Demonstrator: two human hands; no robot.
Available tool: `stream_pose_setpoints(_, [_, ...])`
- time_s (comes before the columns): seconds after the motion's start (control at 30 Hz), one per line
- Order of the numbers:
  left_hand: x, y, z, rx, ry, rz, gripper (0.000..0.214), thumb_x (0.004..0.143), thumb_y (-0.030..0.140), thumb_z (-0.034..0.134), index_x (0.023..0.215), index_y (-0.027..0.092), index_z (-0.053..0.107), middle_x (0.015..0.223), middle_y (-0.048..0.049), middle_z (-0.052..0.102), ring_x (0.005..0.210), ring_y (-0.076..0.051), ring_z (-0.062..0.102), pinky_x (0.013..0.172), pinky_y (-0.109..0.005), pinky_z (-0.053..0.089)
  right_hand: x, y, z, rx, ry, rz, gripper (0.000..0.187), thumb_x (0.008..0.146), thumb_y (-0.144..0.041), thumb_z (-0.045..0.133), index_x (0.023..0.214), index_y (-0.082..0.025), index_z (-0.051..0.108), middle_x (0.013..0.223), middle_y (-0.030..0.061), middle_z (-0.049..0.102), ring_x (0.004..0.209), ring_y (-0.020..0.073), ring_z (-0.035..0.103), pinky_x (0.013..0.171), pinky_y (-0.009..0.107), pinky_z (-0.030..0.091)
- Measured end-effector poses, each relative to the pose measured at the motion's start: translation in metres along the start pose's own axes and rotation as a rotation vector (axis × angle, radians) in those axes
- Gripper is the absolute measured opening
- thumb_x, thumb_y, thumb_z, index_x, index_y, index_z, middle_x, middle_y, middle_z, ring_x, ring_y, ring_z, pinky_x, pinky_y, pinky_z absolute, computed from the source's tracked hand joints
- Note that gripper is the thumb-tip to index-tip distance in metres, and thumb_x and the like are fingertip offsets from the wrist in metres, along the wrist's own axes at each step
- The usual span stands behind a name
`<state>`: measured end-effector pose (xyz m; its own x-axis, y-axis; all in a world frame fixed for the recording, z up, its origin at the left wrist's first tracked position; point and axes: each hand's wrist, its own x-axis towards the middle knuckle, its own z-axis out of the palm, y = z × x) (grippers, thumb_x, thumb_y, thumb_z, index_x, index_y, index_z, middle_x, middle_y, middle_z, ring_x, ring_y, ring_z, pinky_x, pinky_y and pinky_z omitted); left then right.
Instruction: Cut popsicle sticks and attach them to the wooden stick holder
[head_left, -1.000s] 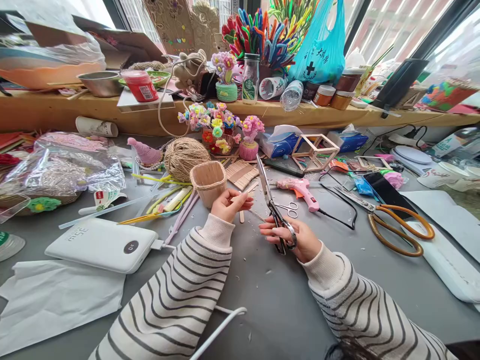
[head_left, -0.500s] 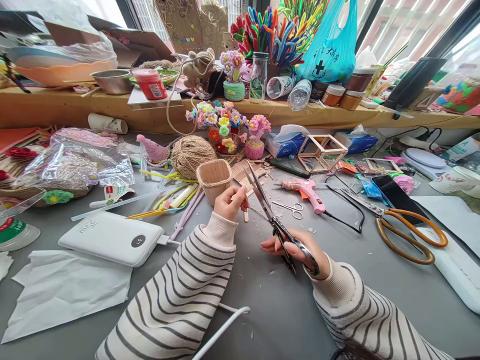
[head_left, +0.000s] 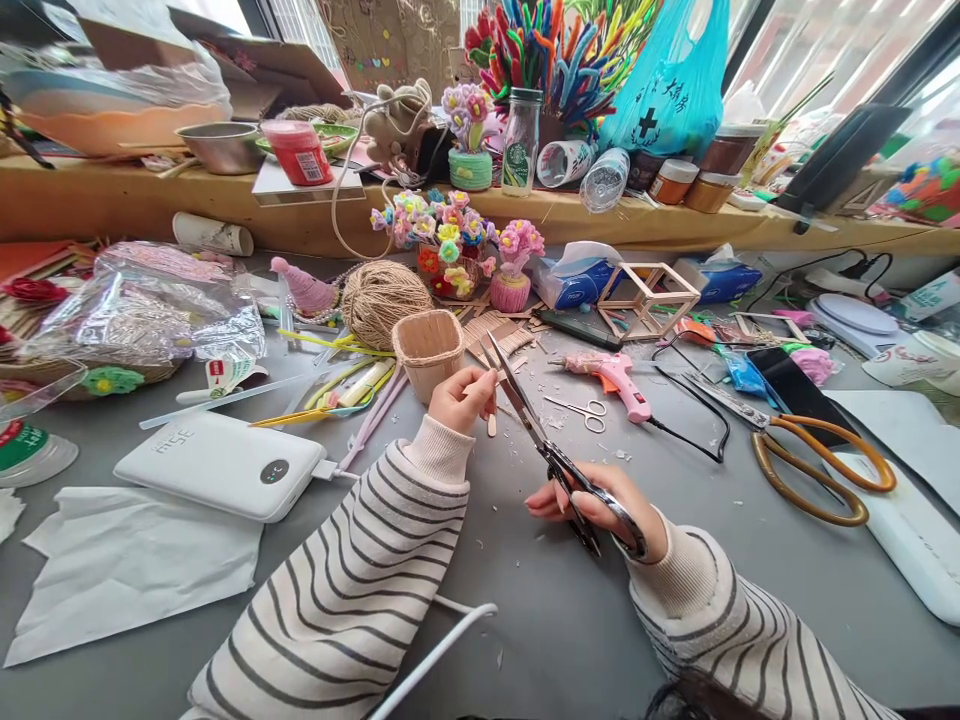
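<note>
My left hand (head_left: 459,398) is closed in a pinch on a small wooden craft stick (head_left: 492,412), held upright just in front of a little basket made of sticks (head_left: 428,349). My right hand (head_left: 600,505) grips the handles of a pair of steel scissors (head_left: 551,455). The blades are parted and point up and left, with their tips right at the stick by my left fingers. Both arms wear striped sleeves. Small wood chips lie on the grey table around my hands.
A white power bank (head_left: 221,464) and white paper (head_left: 127,565) lie at the left. A twine ball (head_left: 385,298), pink glue gun (head_left: 611,378), small scissors (head_left: 583,409), orange-handled shears (head_left: 802,450) and a wooden cube frame (head_left: 646,299) surround the work spot. A cluttered wooden shelf (head_left: 112,205) runs along the back.
My right hand has drawn back and lower, tilting the scissors from near upright to slanting left. The blades have parted and now reach the stick in my left hand.
</note>
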<state>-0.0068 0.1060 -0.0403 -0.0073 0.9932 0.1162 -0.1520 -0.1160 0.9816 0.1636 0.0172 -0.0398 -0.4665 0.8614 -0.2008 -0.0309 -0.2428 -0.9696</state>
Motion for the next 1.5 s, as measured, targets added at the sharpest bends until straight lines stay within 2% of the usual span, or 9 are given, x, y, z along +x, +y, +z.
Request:
stream_pose_setpoints(0.23, [0.0019,-0.0016,-0.0026,0.049,-0.042,-0.004,0.033,0.063,0.040,0.060,0.046,0.016,0.046,0.034,0.0057,0.042,0.033,-0.004,0.034,0.036,-0.018,0.028,0.0003,0.0009,0.0020,0.004,0.029,0.005,0.046,0.063,-0.057,0.059,0.069,-0.012,0.057,0.084,0.0146,0.066,0.079,0.0240,0.064,0.073,0.038,0.051])
stream_pose_setpoints(0.37, [0.0016,-0.0019,0.0005,-0.014,-0.024,-0.025,0.036,0.064,0.043,0.059,0.043,0.016,0.045,0.034,0.0050,0.041,0.032,-0.004,0.034,0.035,-0.019,0.027,0.0009,0.0029,0.0025,0.013,0.040,0.004,0.044,0.063,-0.055,0.060,0.067,-0.012,0.057,0.077,0.0128,0.066,0.073,0.0213,0.065,0.070,0.036,0.052])
stream_pose_setpoints(0.5, [0.0018,-0.0027,0.0041,-0.038,-0.059,-0.077,0.042,0.066,0.049,0.055,0.041,0.016,0.047,0.035,0.0023,0.045,0.032,-0.006,0.039,0.035,-0.020,0.028,0.0015,0.0034,0.0045,0.032,0.043,0.018,0.043,0.063,-0.054,0.061,0.067,-0.012,0.056,0.078,0.0122,0.066,0.073,0.0212,0.065,0.071,0.036,0.052])
stream_pose_setpoints(0.7, [0.0009,-0.0023,0.0036,0.035,-0.082,-0.005,0.041,0.066,0.050,0.056,0.045,0.015,0.051,0.037,0.0025,0.045,0.034,-0.006,0.040,0.037,-0.020,0.031,0.0022,0.0030,0.0067,0.065,0.065,0.029,0.042,0.061,-0.053,0.063,0.064,-0.013,0.052,0.080,0.0118,0.065,0.074,0.0215,0.064,0.072,0.037,0.051])
stream_pose_setpoints(0.93, [-0.0040,0.0008,0.0062,-0.070,-0.112,0.014,0.036,0.070,0.048,0.051,0.055,0.015,0.056,0.041,0.0016,0.048,0.035,-0.007,0.042,0.036,-0.021,0.030,0.0013,0.0021,0.0047,0.063,0.063,0.013,0.040,0.062,-0.052,0.062,0.065,-0.014,0.052,0.080,0.0103,0.065,0.075,0.0212,0.064,0.073,0.036,0.051])
stream_pose_setpoints(1.13, [0.0007,-0.0009,0.0006,-0.045,-0.175,-0.043,0.039,0.067,0.050,0.052,0.049,0.016,0.050,0.039,0.0014,0.045,0.034,-0.008,0.040,0.035,-0.022,0.031,0.0018,0.0050,0.0047,0.073,0.030,0.024,0.040,0.062,-0.051,0.063,0.066,-0.014,0.051,0.083,0.0115,0.065,0.076,0.0219,0.064,0.073,0.037,0.050])
stream_pose_setpoints(1.33, [0.0019,-0.0016,-0.0019,0.012,-0.238,-0.022,0.039,0.070,0.047,0.049,0.044,0.017,0.046,0.034,0.0025,0.041,0.030,-0.007,0.035,0.034,-0.021,0.027,0.0013,0.0030,0.0019,0.012,-0.045,0.026,0.040,0.062,-0.051,0.063,0.072,-0.013,0.055,0.087,0.0124,0.063,0.079,0.0223,0.063,0.075,0.037,0.048])
stream_pose_setpoints(1.5, [0.0000,-0.0030,-0.0002,0.036,-0.275,-0.038,0.040,0.070,0.047,0.048,0.043,0.017,0.045,0.034,0.0021,0.041,0.031,-0.006,0.034,0.035,-0.021,0.026,0.0015,0.0010,0.0017,0.084,-0.067,0.065,0.047,0.060,-0.054,0.063,0.080,-0.012,0.057,0.084,0.0110,0.063,0.073,0.0188,0.063,0.072,0.034,0.048])
